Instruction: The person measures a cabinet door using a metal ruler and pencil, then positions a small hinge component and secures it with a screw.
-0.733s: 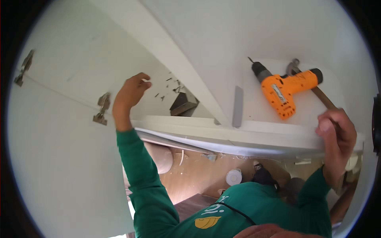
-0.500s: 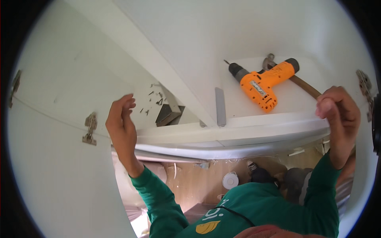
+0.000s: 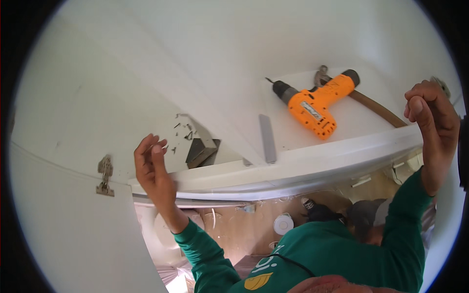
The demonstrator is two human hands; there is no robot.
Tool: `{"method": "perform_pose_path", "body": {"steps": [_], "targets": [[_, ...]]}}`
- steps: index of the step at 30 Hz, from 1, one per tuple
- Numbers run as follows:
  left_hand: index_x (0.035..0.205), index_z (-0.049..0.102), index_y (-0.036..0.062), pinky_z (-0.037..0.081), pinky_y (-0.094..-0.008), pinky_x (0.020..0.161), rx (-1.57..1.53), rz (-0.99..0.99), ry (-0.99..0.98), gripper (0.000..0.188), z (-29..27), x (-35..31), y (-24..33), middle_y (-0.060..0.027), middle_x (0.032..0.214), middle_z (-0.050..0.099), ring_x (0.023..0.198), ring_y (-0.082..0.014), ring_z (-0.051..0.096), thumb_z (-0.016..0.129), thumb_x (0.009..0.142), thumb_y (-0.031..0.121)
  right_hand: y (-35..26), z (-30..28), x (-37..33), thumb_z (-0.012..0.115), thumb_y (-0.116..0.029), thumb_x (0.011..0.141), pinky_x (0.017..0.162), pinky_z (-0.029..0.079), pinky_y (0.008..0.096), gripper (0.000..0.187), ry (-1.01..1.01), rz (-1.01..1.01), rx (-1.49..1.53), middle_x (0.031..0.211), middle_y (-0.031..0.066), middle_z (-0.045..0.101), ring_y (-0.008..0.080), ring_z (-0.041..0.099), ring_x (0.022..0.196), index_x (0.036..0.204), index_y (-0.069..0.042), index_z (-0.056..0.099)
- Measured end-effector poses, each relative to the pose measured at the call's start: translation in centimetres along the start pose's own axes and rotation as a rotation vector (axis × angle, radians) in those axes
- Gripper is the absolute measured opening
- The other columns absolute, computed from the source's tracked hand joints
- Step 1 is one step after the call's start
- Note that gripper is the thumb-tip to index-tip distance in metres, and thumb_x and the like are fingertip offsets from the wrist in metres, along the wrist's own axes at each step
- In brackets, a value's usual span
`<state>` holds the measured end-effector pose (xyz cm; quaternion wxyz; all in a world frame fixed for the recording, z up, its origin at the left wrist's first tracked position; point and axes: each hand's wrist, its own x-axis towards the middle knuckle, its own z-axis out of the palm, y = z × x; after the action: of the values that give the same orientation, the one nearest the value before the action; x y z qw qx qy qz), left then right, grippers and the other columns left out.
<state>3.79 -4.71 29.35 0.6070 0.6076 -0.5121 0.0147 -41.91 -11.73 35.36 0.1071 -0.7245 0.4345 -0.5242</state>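
My left hand is raised over the front edge of the left compartment, fingers loosely bent and thumb apart, holding nothing visible. Close to it, several dark screws are scattered beside a dark angular block. My right hand is up at the far right with its fingers curled in and thumb against them; nothing shows in it. An orange cordless drill lies in the right compartment, across a hammer whose wooden handle points toward my right hand.
A white partition divides the cabinet, with a grey strip beside it. A white ledge runs along the front. A metal hinge is on the left door. Below, a round white object stands on the wooden floor.
My right hand has moved up and outward to the right, away from the ledge. The left hand has lowered slightly and turned. The view has shifted a little; drill and hammer lie as before.
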Motion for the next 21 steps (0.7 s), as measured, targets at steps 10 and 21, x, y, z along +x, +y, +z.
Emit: {"method": "perform_pose_path", "body": {"steps": [10,21], "targets": [[0.132,0.057,-0.0043,0.056,-0.0354,0.092,-0.106,0.077,0.156,0.034,-0.3,0.1,-0.2,-0.0146,0.111,0.069,0.104,-0.0231,0.07,0.054,0.109,0.021,0.6,3.5,3.1,0.073,-0.004,0.093,0.067,0.055,0.028,0.005,-0.243,-0.569,0.443,0.075,0.0116,0.071,0.0172,0.067,0.067,0.093,0.0,0.072],[0.11,0.06,-0.0024,0.051,-0.0331,0.09,0.127,0.383,0.349,0.02,-0.8,-7.3,0.2,-0.0158,0.103,0.07,0.097,-0.0228,0.068,0.049,0.109,0.014,-1.9,8.5,-0.3,0.079,-0.046,0.09,0.062,0.047,0.0301,0.034,-0.735,-0.658,0.762,0.07,-0.0026,0.06,0.013,0.061,0.064,0.082,-0.017,0.062]]}}
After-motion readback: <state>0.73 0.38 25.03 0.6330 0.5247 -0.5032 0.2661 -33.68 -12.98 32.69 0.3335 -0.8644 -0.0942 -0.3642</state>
